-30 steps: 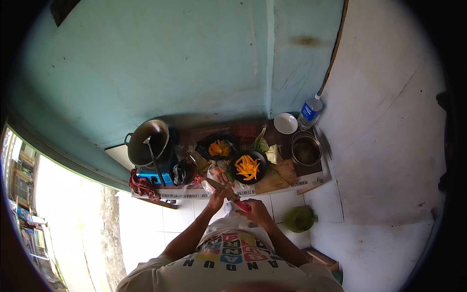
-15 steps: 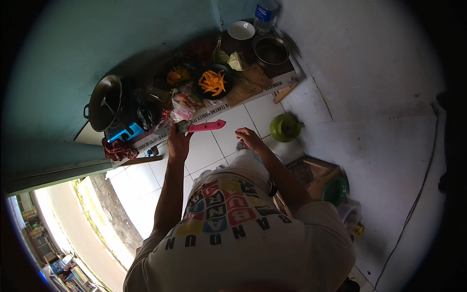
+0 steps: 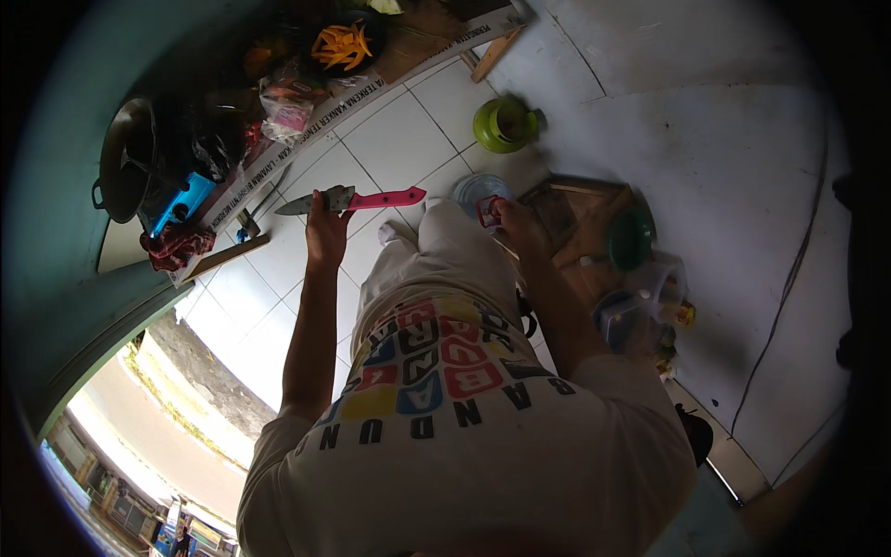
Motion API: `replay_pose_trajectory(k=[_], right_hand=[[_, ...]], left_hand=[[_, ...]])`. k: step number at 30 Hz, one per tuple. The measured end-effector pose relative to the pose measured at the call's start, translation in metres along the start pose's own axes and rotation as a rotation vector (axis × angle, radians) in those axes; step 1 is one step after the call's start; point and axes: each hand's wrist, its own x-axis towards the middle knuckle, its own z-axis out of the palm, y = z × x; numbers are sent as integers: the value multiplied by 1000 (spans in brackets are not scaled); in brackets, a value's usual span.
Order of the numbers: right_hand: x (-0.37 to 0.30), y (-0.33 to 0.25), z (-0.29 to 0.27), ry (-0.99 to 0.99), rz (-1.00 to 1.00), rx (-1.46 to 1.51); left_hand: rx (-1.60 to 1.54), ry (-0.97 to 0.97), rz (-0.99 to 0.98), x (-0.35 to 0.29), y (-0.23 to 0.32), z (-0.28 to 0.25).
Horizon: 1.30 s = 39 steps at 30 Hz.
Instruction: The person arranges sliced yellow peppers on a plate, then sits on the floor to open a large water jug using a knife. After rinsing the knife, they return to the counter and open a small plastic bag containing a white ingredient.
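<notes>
My left hand (image 3: 325,232) is closed around the blade of a kitchen knife (image 3: 388,198). The pink handle points right and the grey tip sticks out to the left. On the right, my right hand (image 3: 520,227) grips a small red object (image 3: 486,212) with a pale middle, too small to name. Just beyond it, a pale translucent round container (image 3: 479,189) stands low over the floor, partly hidden. Whether the red object touches this container, I cannot tell.
On the counter sit a wok (image 3: 125,172), plastic bags (image 3: 286,116) and a black bowl of orange strips (image 3: 342,46). A green gas cylinder (image 3: 504,125) stands on the tiled floor. Near the right wall are a wooden stand (image 3: 589,190) and a green basin (image 3: 631,237).
My view has swung down and right, away from the counter. My right hand, empty before, now holds the red object. The knife stays in my left hand, away from the counter edge.
</notes>
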Motion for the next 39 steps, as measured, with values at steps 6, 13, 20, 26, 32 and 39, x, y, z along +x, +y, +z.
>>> replay_pose_trajectory(k=[6,13,20,26,32,39], right_hand=[[73,129,-32,-198,-114,-641],[123,145,13,-396,35,-640],[140,157,76,-179,135,-514],[148,150,36,-395,354,-500],[172,159,1,-484,85,-948],[175,141,2,-432,121,-987]], left_hand=[[149,108,-45,-33,-14,38],[207,179,-116,-57,-47,54],[313,194,-94,-54,-51,48],[227,196,-44,-43,-41,58],[91,284,-3,-44,-43,57],[77,384,106,-87,-38,44]])
